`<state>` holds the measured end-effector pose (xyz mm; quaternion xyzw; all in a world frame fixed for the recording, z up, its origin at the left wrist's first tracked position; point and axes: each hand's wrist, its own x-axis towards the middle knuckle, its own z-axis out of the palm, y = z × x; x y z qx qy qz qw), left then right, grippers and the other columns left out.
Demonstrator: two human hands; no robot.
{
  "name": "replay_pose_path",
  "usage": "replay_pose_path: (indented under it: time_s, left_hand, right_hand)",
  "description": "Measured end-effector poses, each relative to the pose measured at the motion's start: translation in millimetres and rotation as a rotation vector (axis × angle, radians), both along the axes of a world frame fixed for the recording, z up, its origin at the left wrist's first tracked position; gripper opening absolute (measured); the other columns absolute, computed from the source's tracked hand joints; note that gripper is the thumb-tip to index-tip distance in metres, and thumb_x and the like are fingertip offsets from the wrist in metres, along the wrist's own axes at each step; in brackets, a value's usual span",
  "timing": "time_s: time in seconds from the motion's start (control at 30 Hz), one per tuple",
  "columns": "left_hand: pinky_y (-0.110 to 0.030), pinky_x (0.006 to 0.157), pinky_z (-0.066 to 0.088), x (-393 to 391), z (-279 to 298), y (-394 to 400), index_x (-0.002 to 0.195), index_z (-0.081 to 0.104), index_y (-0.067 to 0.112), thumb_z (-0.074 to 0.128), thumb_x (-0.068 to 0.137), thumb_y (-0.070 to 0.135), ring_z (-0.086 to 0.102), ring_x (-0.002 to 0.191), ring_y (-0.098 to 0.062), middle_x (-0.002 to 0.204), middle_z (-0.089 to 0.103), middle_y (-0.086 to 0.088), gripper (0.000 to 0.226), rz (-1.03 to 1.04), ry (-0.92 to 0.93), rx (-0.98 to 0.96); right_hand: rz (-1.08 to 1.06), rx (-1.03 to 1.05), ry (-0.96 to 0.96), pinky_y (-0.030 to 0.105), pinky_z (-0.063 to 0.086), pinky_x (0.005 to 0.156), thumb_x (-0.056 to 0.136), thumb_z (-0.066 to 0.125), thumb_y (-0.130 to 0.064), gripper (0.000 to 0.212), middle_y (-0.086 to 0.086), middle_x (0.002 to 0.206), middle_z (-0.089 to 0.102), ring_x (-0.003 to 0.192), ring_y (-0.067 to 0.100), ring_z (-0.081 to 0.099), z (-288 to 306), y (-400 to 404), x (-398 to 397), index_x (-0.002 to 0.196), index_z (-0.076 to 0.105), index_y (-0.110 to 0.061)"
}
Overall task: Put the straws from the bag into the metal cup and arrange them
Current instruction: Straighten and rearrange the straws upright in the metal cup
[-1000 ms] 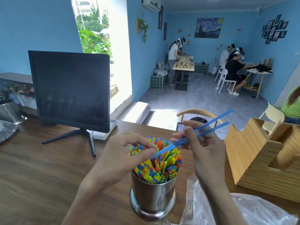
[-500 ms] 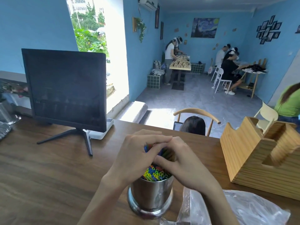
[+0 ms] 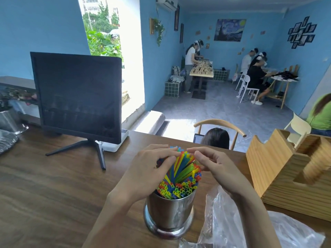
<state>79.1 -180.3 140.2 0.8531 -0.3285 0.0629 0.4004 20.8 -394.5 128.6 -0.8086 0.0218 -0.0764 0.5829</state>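
Observation:
A shiny metal cup (image 3: 170,212) stands on the wooden table near its front edge, packed with colourful straws (image 3: 180,178) that fan out and lean at the top. My left hand (image 3: 150,169) curls over the left side of the straw tops, with some straws between fingers and thumb. My right hand (image 3: 215,167) curls in from the right, its fingertips and thumb at the straw tops. The fingertips of the two hands nearly meet above the bundle. A crumpled clear plastic bag (image 3: 250,230) lies just right of the cup, under my right forearm.
A black monitor (image 3: 77,97) on a stand sits at the back left of the table (image 3: 53,194). A wooden holder (image 3: 279,172) stands at the right. A metal pot (image 3: 9,120) is at the far left edge. A seated person's head (image 3: 216,138) shows beyond the table.
A second ago my right hand held blue straws slanted over the cup. They went in, both hands cupped the tops, and now the hands have parted slightly, showing fanned straws.

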Motion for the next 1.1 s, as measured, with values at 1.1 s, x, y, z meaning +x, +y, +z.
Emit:
replay_pose_path:
  time_s: [1.1]
  left_hand:
    - [-0.024,0.079,0.058,0.9,-19.1,35.4,0.097,0.075,0.037,0.073,0.086,0.036,0.069,0.097,-0.005,0.1,0.074,0.018,0.011,0.219,0.165,-0.438]
  right_hand:
    - [-0.15,-0.082,-0.139,0.025,0.053,0.083,0.081,0.065,-0.061,0.034,-0.027,0.106,0.068,0.099,-0.004,0.064,3.5,3.5,-4.8,0.112,0.066,-0.047]
